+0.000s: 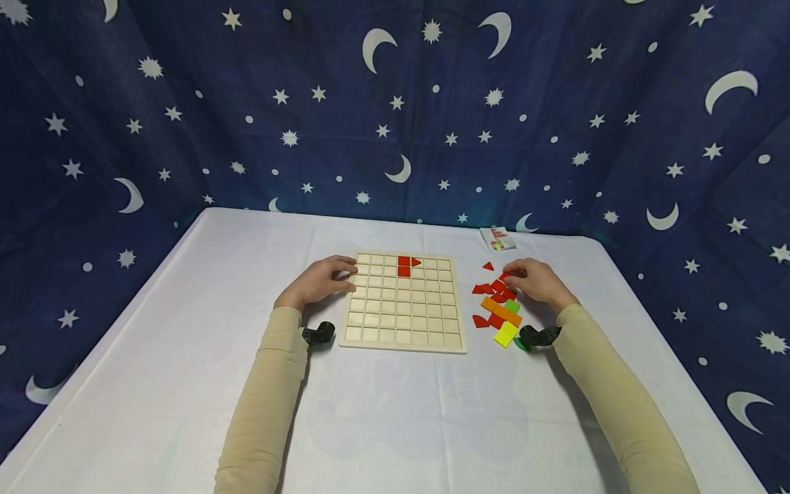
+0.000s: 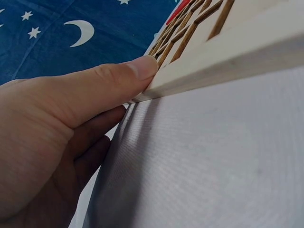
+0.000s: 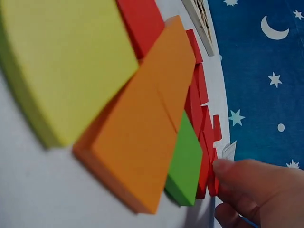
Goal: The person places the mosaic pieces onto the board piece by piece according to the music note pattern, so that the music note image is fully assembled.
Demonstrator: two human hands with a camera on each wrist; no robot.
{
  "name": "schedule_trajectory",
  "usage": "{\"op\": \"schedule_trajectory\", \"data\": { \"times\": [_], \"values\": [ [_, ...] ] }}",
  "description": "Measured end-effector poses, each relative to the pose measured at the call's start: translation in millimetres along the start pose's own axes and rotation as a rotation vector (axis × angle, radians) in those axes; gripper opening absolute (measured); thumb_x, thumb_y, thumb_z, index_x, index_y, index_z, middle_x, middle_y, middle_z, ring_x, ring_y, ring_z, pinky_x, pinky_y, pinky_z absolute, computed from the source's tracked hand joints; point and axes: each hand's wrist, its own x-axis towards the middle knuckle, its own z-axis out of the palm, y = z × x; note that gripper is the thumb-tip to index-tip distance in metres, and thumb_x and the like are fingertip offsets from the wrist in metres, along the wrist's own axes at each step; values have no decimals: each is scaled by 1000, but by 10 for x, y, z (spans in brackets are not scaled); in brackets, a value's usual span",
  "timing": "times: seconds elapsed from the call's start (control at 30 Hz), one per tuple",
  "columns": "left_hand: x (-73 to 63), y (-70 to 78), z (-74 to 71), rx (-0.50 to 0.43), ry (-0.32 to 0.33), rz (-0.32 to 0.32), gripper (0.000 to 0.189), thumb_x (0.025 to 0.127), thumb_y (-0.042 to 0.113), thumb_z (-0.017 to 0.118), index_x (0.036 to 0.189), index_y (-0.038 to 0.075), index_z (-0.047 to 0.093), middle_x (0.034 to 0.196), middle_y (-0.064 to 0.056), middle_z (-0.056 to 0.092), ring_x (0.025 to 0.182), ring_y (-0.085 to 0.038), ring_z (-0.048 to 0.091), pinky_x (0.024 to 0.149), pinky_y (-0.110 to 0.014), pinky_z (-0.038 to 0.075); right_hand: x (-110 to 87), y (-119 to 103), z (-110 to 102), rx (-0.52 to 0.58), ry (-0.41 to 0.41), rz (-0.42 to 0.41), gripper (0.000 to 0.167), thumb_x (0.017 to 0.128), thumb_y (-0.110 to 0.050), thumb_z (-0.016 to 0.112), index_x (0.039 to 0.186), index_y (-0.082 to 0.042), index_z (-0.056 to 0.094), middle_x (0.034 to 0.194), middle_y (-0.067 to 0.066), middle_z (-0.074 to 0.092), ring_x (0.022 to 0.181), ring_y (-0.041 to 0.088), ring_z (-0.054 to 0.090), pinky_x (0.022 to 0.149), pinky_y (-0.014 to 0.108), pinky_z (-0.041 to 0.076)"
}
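The left hand is at the left edge of a pale wooden grid board; its thumb rests on the rim in the left wrist view, the other fingers beside the edge. Two red squares and a red triangle sit in cells near the board's far side. To the right of the board, the right hand pinches a red piece at the far end of a loose pile, thumb on its face. Its fingertips are partly hidden behind the thumb.
Orange tiles, a yellow piece, green pieces and several red ones overlap in the pile. A lone red triangle lies beyond it. A printed card is near the table's back edge, before a star-patterned curtain.
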Motion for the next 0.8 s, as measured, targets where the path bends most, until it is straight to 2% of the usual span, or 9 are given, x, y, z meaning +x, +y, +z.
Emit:
{"op": "schedule_trajectory", "data": {
  "times": [0.4, 0.6, 0.8],
  "values": [
    [-2, 5, -1, 14, -3, 16, 47, 90, 21, 73, 130, 1, 61, 146, -13, 47, 139, -32, 36, 115, -47, 30, 43, 27, 5, 7, 11, 9, 40, 96, -17, 63, 131, 3, 58, 130, 24, 54, 116, 40, 48, 106, 58, 39],
    [-2, 6, 1, 19, -2, 17, 47, 90, 21, 73, 130, 1, 61, 146, -13, 47, 139, -32, 36, 115, -47, 31, 31, 59, -5, -1, 36, -17, 50, 95, -22, 66, 136, 4, 53, 129, 25, 53, 116, 41, 48, 103, 58, 42],
    [-2, 8, 1, 19, 0, 11, 47, 90, 21, 73, 130, 1, 61, 147, -12, 47, 140, -32, 36, 115, -47, 30, 38, 85, 2, 19, 30, 17, 44, 95, -21, 65, 133, 1, 58, 129, 24, 51, 114, 39, 46, 101, 56, 44]
  ]
}}
